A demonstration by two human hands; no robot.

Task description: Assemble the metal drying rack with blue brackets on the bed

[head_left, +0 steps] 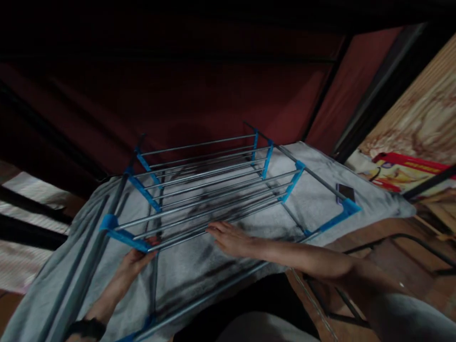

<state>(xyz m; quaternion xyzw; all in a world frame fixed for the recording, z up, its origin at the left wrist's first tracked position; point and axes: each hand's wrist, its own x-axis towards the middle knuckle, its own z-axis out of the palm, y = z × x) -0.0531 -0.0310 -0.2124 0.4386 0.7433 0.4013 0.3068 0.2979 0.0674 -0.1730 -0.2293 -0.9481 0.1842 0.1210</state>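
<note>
A shoe rack of grey metal tubes (213,176) and blue plastic brackets (146,190) lies on a grey cloth, with several cross tubes running side to side. My left hand (137,259) is closed about the lower end of the front-left blue bracket (128,239), where the frontmost cross tube (181,241) meets it. Along that same tube, nearer its middle, my right hand (228,237) has its fingers curled over the metal; its thumb is hidden. The front-right blue corner piece (351,207) stands apart from both hands.
Under the rack spreads the grey cloth (313,161), with a phone (345,194) near its right side. A dark red panel (199,99) rises behind. A red and yellow package (409,171) sits at the right, above a dark metal frame (402,236).
</note>
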